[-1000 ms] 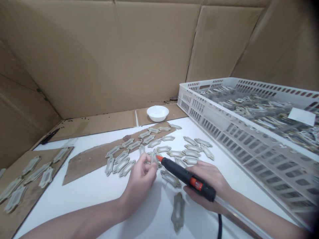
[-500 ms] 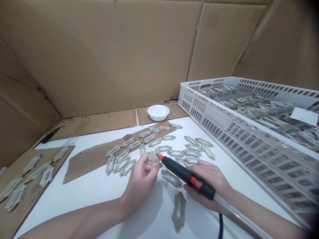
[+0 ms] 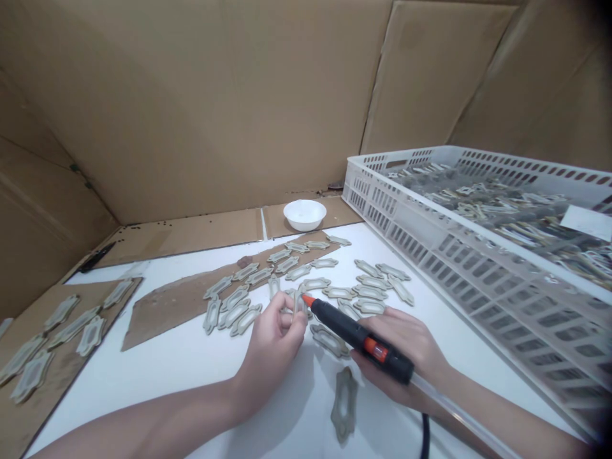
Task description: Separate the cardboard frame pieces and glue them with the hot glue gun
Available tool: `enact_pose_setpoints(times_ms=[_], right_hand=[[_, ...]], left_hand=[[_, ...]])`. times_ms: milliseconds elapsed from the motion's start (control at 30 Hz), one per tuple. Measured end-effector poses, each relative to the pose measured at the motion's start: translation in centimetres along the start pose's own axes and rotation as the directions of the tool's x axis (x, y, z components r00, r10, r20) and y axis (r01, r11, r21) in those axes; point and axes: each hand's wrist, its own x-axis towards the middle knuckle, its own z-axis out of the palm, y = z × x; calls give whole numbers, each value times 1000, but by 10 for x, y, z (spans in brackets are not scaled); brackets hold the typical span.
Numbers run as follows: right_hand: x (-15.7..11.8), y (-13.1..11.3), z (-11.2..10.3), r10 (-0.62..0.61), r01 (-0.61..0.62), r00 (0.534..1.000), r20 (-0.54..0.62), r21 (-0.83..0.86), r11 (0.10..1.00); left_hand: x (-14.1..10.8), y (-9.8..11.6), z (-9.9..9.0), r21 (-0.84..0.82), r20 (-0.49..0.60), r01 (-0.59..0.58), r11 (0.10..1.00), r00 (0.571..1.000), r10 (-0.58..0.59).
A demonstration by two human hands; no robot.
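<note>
My left hand (image 3: 272, 344) pinches a small grey-beige scalloped frame piece (image 3: 299, 303) upright between thumb and fingers. My right hand (image 3: 399, 350) grips a black pen-shaped tool (image 3: 356, 336) with an orange tip and a clear tube running back from it. That orange tip sits at the held piece's edge; contact is hard to tell. Several similar pieces lie around my hands on the white table (image 3: 191, 382) and on a torn cardboard strip (image 3: 167, 322). One piece (image 3: 329, 341) lies just under the tool, and another (image 3: 344, 405) lies nearer me.
A white perforated plastic crate (image 3: 430, 210) full of pieces stands at the right. A white bowl (image 3: 305, 215) sits on cardboard at the back. A cardboard sheet (image 3: 62, 357) with several pieces lies at the left, and cardboard walls surround the table.
My left hand and the tool's tip have shifted slightly right, with both hands keeping their hold. The view has tilted a little. The pieces on the table have not moved.
</note>
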Motion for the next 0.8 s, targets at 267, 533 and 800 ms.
enact_pose_setpoints(times_ms=[267, 533, 800], right_hand=[[-2, -1, 3, -19, 19, 1000, 13, -42, 999], [-4, -2, 5, -22, 27, 999, 48, -100, 995], [-5, -7, 5, 9, -3, 999, 37, -166, 986]], left_hand=[[0, -2, 1, -50, 6, 10, 999, 1000, -10], [0, -3, 2, -74, -5, 22, 997, 1000, -22], [2, -3, 2, -109, -7, 30, 994, 999, -31]])
